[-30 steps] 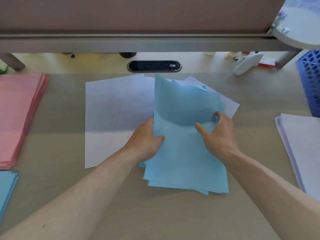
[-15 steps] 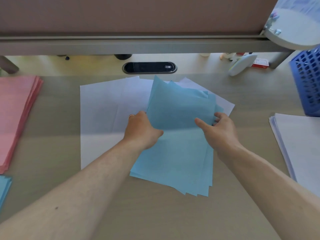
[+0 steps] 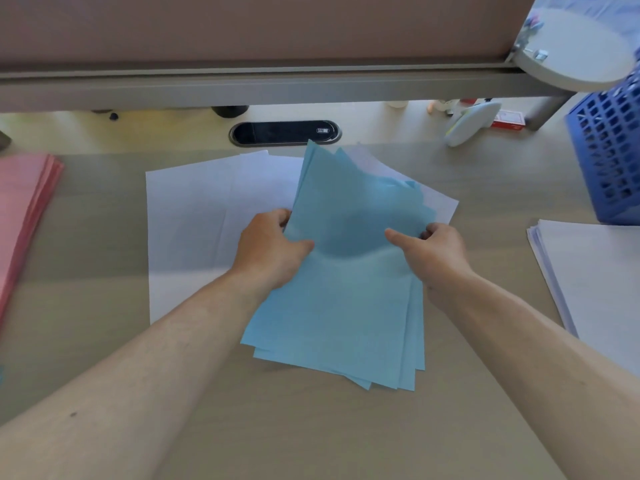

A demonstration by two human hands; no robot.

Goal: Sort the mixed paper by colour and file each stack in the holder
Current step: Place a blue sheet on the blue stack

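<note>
A loose bunch of blue sheets (image 3: 343,306) lies fanned in the middle of the desk, its far end lifted and bowed. My left hand (image 3: 268,249) grips its left edge, thumb on top and fingers underneath. My right hand (image 3: 433,252) holds the right edge the same way. White sheets (image 3: 194,223) lie spread under and to the left of the blue ones. A pink stack (image 3: 24,209) sits at the far left, a white stack (image 3: 595,282) at the right. The blue mesh holder (image 3: 613,150) stands at the right edge.
A black cable grommet (image 3: 285,132) is set in the desk behind the papers. A white device (image 3: 471,123) and a red box (image 3: 509,120) lie at the back right, under the partition rail. A white lamp head (image 3: 575,46) hangs at the top right.
Both hands have shifted the blue sheets, turning the bunch so its near corners fan out to the right and its far end rises. The hands have moved slightly further up the sheets' edges.
</note>
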